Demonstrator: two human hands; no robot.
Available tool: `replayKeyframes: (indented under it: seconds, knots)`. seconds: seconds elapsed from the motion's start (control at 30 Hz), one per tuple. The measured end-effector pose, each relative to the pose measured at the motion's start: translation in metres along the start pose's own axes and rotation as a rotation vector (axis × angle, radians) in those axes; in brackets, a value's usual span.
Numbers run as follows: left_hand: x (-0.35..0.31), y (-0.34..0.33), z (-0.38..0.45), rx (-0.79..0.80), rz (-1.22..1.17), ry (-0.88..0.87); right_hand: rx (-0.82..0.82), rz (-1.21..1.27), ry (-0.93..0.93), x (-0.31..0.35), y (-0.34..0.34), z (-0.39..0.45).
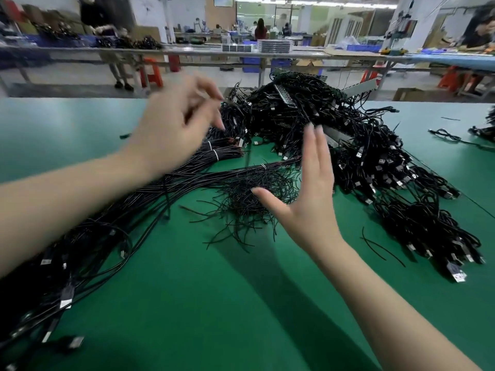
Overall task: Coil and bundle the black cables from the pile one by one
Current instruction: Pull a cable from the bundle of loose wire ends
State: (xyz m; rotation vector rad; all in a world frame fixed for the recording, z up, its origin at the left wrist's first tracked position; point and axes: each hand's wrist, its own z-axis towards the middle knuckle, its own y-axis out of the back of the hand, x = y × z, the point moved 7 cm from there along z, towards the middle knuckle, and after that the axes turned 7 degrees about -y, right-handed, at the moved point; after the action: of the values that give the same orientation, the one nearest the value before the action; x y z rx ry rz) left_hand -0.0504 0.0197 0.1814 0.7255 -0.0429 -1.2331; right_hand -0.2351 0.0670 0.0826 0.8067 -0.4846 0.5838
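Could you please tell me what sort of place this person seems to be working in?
Most likely a cable assembly workshop or factory floor. A big pile of black cables with USB plugs covers the green work table, and long benches with stacked trays and blue plastic bins stand behind.

Beyond the straight fingers of the right hand (pixel 310 194), the pile of black cables (pixel 348 145) has thin plastic-looking jackets with a slight sheen, and plugs (pixel 458 274) with bright metal shells. Under both hands the green table (pixel 214 303) is smooth, with a soft satin gloss. Below the left hand's (pixel 174 129) blurred fingertips, pale ties (pixel 215 154), perhaps plastic, band matt cable bundles (pixel 187 170).
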Motion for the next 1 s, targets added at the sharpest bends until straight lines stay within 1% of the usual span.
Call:
replayKeyframes:
  seconds: [0.03,0.07,0.1,0.13,0.17,0.2,0.23,0.3,0.33,0.4,0.47,0.5,0.53,0.6,0.63,0.7,0.73,0.8,0.83,0.87,0.9,0.93,0.97,1.0]
  knots:
    - [-0.001,-0.019,-0.012,0.079,-0.009,0.002,0.022,-0.069,0.065,0.018,0.001,0.013]
    - [-0.002,-0.034,-0.024,0.115,-0.034,0.002,0.075,-0.112,0.129,0.034,0.001,0.026]
    - [0.004,-0.044,-0.033,0.139,-0.077,0.028,0.182,-0.101,0.152,0.045,0.000,0.037]
    - [0.011,-0.048,-0.041,0.136,-0.114,0.063,0.322,-0.044,0.131,0.050,-0.001,0.050]
    - [0.021,-0.048,-0.047,0.132,-0.131,0.099,0.410,0.015,0.092,0.051,0.003,0.063]
    - [0.032,-0.046,-0.055,0.132,-0.139,0.142,0.396,0.021,0.071,0.050,0.017,0.079]
    - [0.041,-0.045,-0.065,0.147,-0.114,0.167,0.309,0.007,0.063,0.049,0.038,0.098]
    - [0.055,-0.039,-0.085,0.188,-0.009,0.187,0.072,-0.025,0.126,0.043,0.086,0.127]
    - [0.061,-0.034,-0.094,0.208,0.026,0.199,0.009,-0.057,0.164,0.038,0.103,0.132]
    - [0.071,-0.023,-0.104,0.234,0.047,0.224,0.002,-0.193,0.231,0.020,0.123,0.128]
    - [0.079,-0.014,-0.105,0.229,-0.037,0.291,0.037,-0.452,0.295,-0.001,0.136,0.112]
    - [0.082,-0.010,-0.102,0.190,-0.145,0.354,0.073,-0.558,0.302,-0.012,0.142,0.101]
    - [0.083,-0.004,-0.096,0.114,-0.278,0.432,0.130,-0.614,0.245,-0.023,0.148,0.089]
    - [0.087,0.009,-0.079,-0.115,-0.531,0.578,0.249,-0.684,0.084,-0.049,0.148,0.054]
    - [0.089,0.013,-0.070,-0.209,-0.610,0.637,0.298,-0.736,0.035,-0.062,0.138,0.032]
    - [0.085,0.010,-0.051,-0.294,-0.776,0.713,0.462,-0.810,-0.063,-0.088,0.103,-0.015]
    - [0.080,0.001,-0.043,-0.311,-0.911,0.748,0.553,-0.799,-0.129,-0.097,0.084,-0.036]
    - [0.064,-0.024,-0.030,-0.330,-1.196,0.782,0.705,-0.702,-0.219,-0.104,0.050,-0.062]
    - [0.056,-0.036,-0.025,-0.330,-1.287,0.777,0.778,-0.638,-0.238,-0.103,0.034,-0.069]
    - [0.047,-0.049,-0.021,-0.320,-1.312,0.768,0.841,-0.552,-0.249,-0.099,0.019,-0.074]
    - [0.039,-0.061,-0.018,-0.305,-1.289,0.760,0.851,-0.411,-0.257,-0.090,0.007,-0.074]
    - [0.031,-0.071,-0.015,-0.291,-1.223,0.751,0.812,-0.204,-0.289,-0.077,-0.002,-0.069]
    - [0.023,-0.079,-0.014,-0.279,-1.136,0.730,0.725,0.054,-0.350,-0.062,-0.006,-0.059]
    - [0.015,-0.085,-0.013,-0.268,-1.035,0.697,0.603,0.310,-0.390,-0.048,-0.007,-0.045]
